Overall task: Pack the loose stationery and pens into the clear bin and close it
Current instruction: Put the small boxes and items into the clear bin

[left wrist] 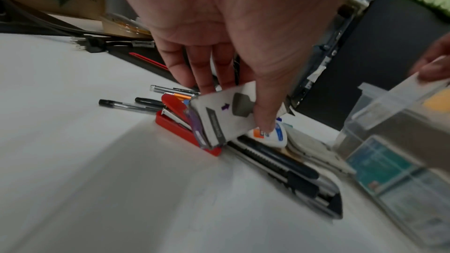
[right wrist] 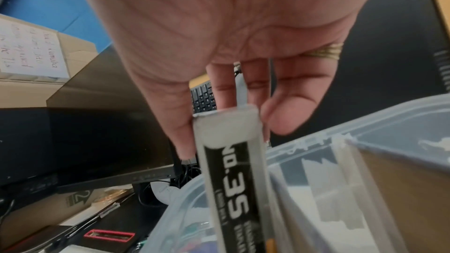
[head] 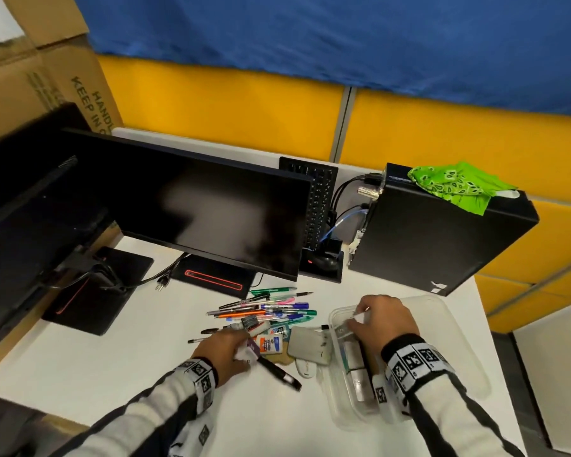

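Observation:
The clear bin (head: 334, 319) stands at the desk's front right and holds several small boxes. My right hand (head: 363, 319) is over it and pinches a white box marked "No.35" (right wrist: 231, 161) at the bin's rim (right wrist: 316, 141). To the left lies the loose pile: coloured pens (head: 267, 308), a glue bottle (head: 271, 343), a grey pouch (head: 307, 344) and a black utility knife (head: 277, 371). My left hand (left wrist: 236, 107) grips a small white-and-purple box (left wrist: 219, 118), tilted against a red stapler (left wrist: 175, 120).
A clear lid (head: 455, 324) lies to the right of the bin. Two dark monitors (head: 211, 206) stand behind the pile. A black PC tower (head: 435, 239) with a green cloth (head: 455, 186) stands at the back right. Cardboard boxes (head: 47, 61) are stacked on the far left.

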Tool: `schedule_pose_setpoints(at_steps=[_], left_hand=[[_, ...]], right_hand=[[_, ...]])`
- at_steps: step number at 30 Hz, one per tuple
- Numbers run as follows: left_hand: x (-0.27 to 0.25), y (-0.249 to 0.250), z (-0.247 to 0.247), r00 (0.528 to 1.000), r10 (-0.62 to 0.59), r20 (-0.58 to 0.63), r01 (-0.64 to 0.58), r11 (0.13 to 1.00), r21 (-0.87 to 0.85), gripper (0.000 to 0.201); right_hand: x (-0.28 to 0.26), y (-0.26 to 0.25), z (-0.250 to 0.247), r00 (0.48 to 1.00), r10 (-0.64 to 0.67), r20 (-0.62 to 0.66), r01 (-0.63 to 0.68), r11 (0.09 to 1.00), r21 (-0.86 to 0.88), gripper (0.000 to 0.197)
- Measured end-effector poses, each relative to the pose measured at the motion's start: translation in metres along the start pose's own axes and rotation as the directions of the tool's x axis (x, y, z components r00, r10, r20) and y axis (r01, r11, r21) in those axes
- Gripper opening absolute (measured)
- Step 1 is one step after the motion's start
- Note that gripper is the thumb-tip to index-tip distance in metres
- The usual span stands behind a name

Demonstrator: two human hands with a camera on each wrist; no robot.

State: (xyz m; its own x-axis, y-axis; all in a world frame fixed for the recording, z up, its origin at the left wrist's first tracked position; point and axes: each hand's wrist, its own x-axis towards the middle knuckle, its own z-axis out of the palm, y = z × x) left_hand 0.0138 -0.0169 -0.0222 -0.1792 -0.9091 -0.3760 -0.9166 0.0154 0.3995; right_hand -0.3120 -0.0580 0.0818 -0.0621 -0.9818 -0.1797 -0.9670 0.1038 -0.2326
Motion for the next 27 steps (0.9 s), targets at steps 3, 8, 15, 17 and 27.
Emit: schedule_pose_setpoints(at_steps=[3,8,15,17,27], left_hand=[[0.000,0.003,-0.001,1.000,0.000,-0.022,-0.003,0.988,-0.157,0.055],[-0.001,0.017,-0.006,0.999,-0.005,-0.052,-0.019,0.889,-0.457,0.050],[-0.004,0.045,-0.026,0.999,0.045,0.000,-0.032,0.718,-0.696,0.046],[-0.007,0.064,-0.037,0.993,0.120,0.007,-0.079,0.697,-0.713,0.046],[0.005,0.177,-0.050,0.883,0.430,-0.187,-0.460,0.716,-0.525,0.056]], right_hand=[[0.005,-0.002,0.004,0.998,0.022,-0.056,-0.022,1.000,0.007,0.032],[0.009,0.002,0.023,0.999,-0.022,-0.042,0.026,0.995,0.092,0.033],[0.001,0.010,0.027,0.992,-0.042,-0.116,0.073,0.958,0.277,0.015],[-0.006,0.009,0.022,0.990,-0.057,-0.128,0.105,0.908,0.406,0.007],[-0.053,0.008,-0.027,0.991,-0.122,-0.057,0.128,0.721,0.681,0.026]])
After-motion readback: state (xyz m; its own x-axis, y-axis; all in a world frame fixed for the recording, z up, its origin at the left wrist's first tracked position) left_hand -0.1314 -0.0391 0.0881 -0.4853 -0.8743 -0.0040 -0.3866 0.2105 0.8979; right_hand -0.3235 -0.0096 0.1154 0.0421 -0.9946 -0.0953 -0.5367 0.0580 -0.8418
